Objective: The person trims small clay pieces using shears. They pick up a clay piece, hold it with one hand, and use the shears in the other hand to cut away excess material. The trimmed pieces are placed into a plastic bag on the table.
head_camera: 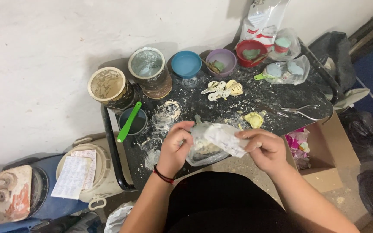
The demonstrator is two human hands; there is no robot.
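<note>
The left hand (175,144) grips the near-left edge of a clear plastic bag (203,149), fingers curled shut on the film, a red cord at the wrist. The right hand (266,149) pinches a crumpled white paper slip (225,138) against the bag's right side, thumb and fingers closed on it. Bag and slip hang between the two hands, just above the near edge of the black table (316,92), touching both. The slip's long axis runs from upper left to lower right, slanting down into the right hand, so that hand has the nearer hold on it; the left hand holds only the bag. Something pale sits inside the bag, too blurred to tell. Beyond the hands, on the table, lie a yellow cast (254,119), a cluster of white trays (221,89) and metal pliers (301,111), all well apart from the bag. Along the far edge stand two plaster-crusted cans (128,82), a blue bowl (186,64), a purple bowl (221,61) and a red bowl (251,51). A green spatula (129,122) leans across a dark cup at the left.
</note>
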